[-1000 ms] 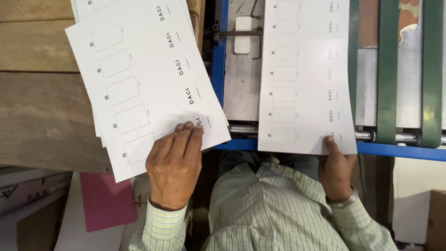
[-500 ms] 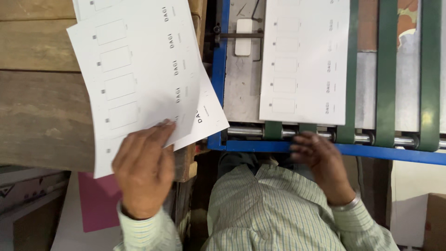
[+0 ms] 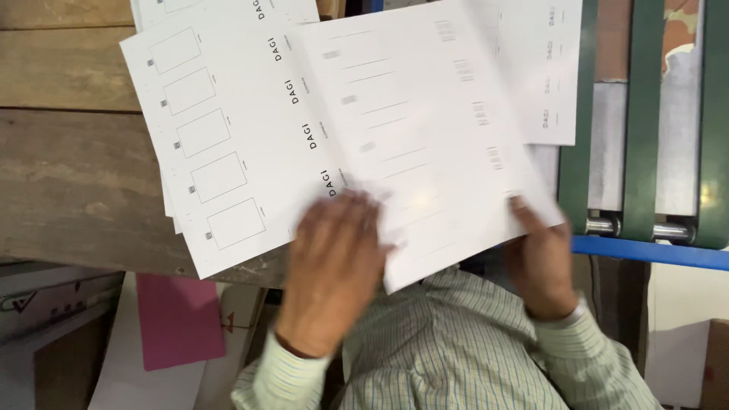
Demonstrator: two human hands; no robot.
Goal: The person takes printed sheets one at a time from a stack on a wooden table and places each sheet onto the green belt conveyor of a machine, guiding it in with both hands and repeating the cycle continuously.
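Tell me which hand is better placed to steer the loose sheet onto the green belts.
Probably the right hand: it holds the blurred sheet at the edge nearest the green belts. The left hand is over by the paper stack.

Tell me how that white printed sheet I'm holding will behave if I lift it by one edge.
The sheet is thin and wide, so it will probably sag away from the left hand and right hand. It looks light. Pushed, it would likely slide easily over the stack.
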